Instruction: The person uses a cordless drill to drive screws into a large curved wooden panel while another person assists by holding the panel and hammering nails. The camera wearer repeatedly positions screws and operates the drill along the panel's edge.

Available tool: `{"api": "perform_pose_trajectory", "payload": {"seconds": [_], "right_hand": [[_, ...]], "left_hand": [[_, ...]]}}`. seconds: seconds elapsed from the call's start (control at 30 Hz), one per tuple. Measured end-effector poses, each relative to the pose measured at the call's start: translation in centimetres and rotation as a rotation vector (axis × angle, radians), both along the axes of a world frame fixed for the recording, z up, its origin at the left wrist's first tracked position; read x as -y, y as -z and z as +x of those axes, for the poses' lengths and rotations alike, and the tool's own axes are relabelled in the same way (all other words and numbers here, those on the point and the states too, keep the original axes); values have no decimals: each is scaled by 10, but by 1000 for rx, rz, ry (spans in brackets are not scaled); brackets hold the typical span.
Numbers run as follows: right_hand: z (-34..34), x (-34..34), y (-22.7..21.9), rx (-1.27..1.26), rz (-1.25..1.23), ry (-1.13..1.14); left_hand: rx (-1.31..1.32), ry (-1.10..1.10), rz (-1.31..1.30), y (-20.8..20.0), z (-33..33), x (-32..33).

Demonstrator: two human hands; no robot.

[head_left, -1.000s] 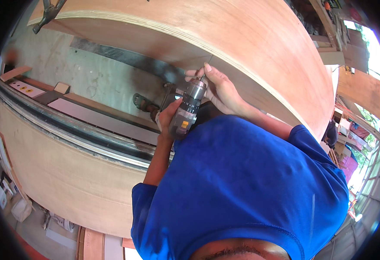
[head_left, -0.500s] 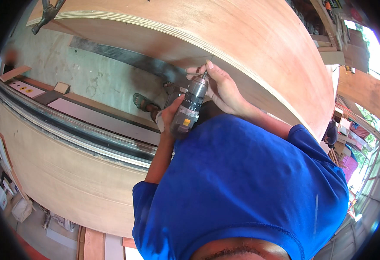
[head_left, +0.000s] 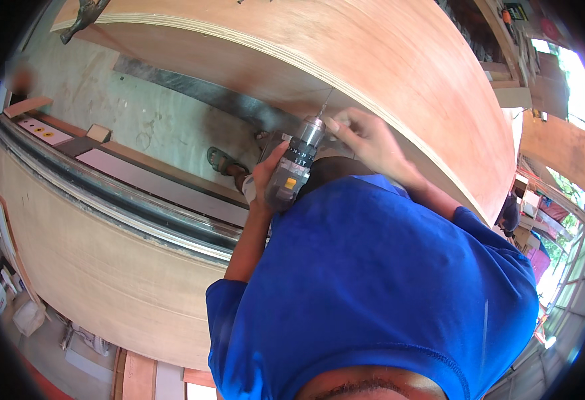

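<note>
My left hand [head_left: 268, 175] is wrapped round a dark cordless drill [head_left: 292, 163] with a silver chuck and a yellow mark on its body. A thin drill bit [head_left: 324, 103] sticks up from the chuck toward the edge of a large plywood panel [head_left: 399, 73]. Just right of the chuck, my right hand [head_left: 369, 141] is closed, thumb and fingers bent together and a little blurred. Whatever it may hold is hidden. The bit's tip is near the panel's layered edge; whether they touch I cannot make out.
A claw hammer [head_left: 82, 20] lies at the panel's far left. Below it, a black-and-silver rail [head_left: 119, 190] runs along a second plywood panel [head_left: 106, 267]. A small wood block [head_left: 98, 133] rests by the rail. Shelving with tools [head_left: 506, 47] stands at far right.
My right hand has drawn back from the bit and chuck to the right, its fingers curling in. The drill has shifted only slightly, and the bit now shows more fully.
</note>
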State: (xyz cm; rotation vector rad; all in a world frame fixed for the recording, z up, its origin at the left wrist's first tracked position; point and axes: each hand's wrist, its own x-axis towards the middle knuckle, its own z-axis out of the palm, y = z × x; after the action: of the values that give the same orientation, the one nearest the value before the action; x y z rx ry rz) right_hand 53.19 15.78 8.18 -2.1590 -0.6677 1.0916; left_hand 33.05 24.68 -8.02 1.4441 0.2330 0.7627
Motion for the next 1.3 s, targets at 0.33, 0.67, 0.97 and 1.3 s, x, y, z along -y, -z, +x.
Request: {"api": "perform_pose_trajectory", "payload": {"seconds": [0.33, 0.67, 0.97, 1.3], "right_hand": [[103, -34, -8, 698, -26, -214], [158, -52, -8, 865, 0, -294], [365, -86, 14, 904, -294, 242], [354, -95, 9, 915, -273, 280]], "left_hand": [[25, 42, 28, 0, 5, -11], [-7, 41, -117, 2, -3, 1], [-296, 210, -1095, -9, -11, -10], [-155, -40, 22, 8, 11, -1]]}}
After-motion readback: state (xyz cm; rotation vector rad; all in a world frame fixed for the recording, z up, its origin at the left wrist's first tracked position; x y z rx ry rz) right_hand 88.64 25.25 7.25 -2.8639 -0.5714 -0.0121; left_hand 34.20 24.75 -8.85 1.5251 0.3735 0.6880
